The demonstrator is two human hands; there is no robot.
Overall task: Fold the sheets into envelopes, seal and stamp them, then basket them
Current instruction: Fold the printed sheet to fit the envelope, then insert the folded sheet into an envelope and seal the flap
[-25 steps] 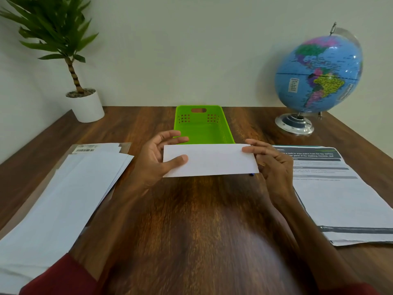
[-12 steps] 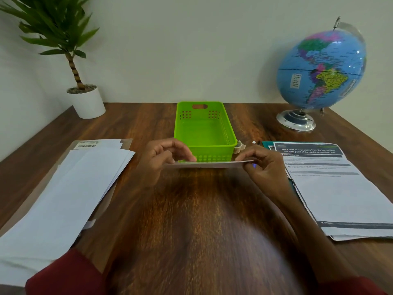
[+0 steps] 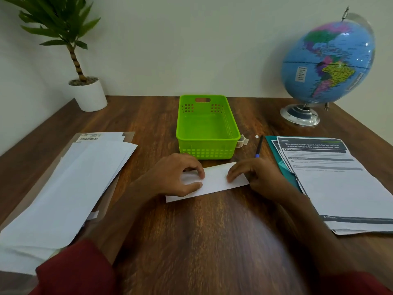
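Observation:
A white envelope (image 3: 214,180) lies flat on the wooden table (image 3: 202,241), slightly slanted, just in front of the green basket (image 3: 207,145). My left hand (image 3: 174,177) presses on its left half, thumb and fingertips on the paper. My right hand (image 3: 255,175) rests its fingertips on the right end. The basket holds nothing. A stack of white sheets (image 3: 70,188) lies at the left. A small roll of stamps or tape (image 3: 242,141) sits beside the basket's right corner.
A pen (image 3: 259,146) lies right of the basket. Printed papers on a teal folder (image 3: 331,179) cover the right side. A globe (image 3: 327,64) stands at the back right, a potted plant (image 3: 85,90) at the back left.
The envelope was held upright in the air, then tipped edge-on. Now it lies flat on the table with both hands pressing on it.

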